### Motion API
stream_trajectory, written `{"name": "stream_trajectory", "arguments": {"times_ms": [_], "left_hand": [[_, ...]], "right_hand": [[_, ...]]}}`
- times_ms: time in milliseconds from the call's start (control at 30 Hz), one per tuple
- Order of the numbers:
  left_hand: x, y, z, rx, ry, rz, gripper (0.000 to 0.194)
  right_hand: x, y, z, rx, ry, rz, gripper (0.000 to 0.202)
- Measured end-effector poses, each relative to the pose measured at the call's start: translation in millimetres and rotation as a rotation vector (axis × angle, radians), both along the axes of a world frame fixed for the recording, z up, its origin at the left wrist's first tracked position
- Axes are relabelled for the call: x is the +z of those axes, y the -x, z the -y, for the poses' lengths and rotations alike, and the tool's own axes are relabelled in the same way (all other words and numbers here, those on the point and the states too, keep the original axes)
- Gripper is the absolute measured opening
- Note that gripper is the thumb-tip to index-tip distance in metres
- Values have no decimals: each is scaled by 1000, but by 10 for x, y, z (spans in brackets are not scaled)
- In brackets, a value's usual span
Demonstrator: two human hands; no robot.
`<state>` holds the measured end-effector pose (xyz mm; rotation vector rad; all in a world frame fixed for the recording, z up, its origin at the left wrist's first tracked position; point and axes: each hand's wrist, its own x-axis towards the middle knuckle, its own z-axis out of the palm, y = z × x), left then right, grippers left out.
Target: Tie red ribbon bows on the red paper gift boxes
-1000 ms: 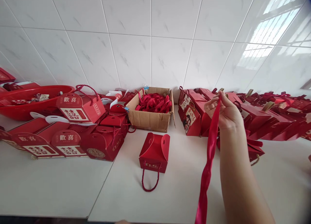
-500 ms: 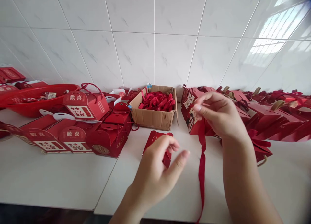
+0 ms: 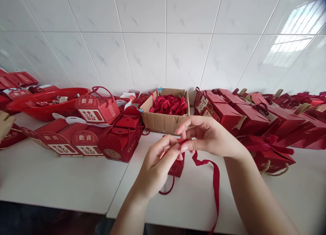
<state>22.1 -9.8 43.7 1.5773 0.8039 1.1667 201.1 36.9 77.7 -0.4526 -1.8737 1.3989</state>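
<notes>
While both hands are held over the white table [image 3: 178, 206], we record the left hand [image 3: 158, 165] and right hand [image 3: 212, 136] meeting at the fingertips, thumbs and forefingers clamped on a red ribbon [image 3: 216, 180]. Its loose length loops out below the right hand and runs down across the tabletop toward the near edge. Directly beneath the hands we note a small red box [image 3: 178, 168], partly hidden by them, its cord handle [image 3: 170, 190] lying on the table toward us. Behind it we see a cardboard carton [image 3: 163, 122] filled with tangled red ribbons [image 3: 168, 105]. Left of the carton: red boxes with printed labels [image 3: 88, 143], a red basin [image 3: 44, 111] behind them. Right of the carton: rows of closed red boxes [image 3: 254, 117], and, in front, a box with a ribbon bow [image 3: 273, 156]. At the left edge we observe another person's hand [image 3: 5, 124], cut off by the frame. White tiles [image 3: 142, 14] stand behind everything.
</notes>
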Motion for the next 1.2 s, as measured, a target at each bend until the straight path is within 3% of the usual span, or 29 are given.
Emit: {"name": "stream_trajectory", "arguments": {"times_ms": [300,567,767,1200], "left_hand": [[-29,13,-33,247,-154,-96,20],[-169,35,-198,488,-323,-540,15],[-248,-19,-244,452,-336,-690,18],[-306,-39,-274,413,-332,-732,16]], "right_hand": [[71,-54,-24,28,44,181,11],[109,-260,-50,-215,-50,496,6],[52,-237,-106,-277,-44,762,8],[-113,-71,-202,-264,-107,762,7]]}}
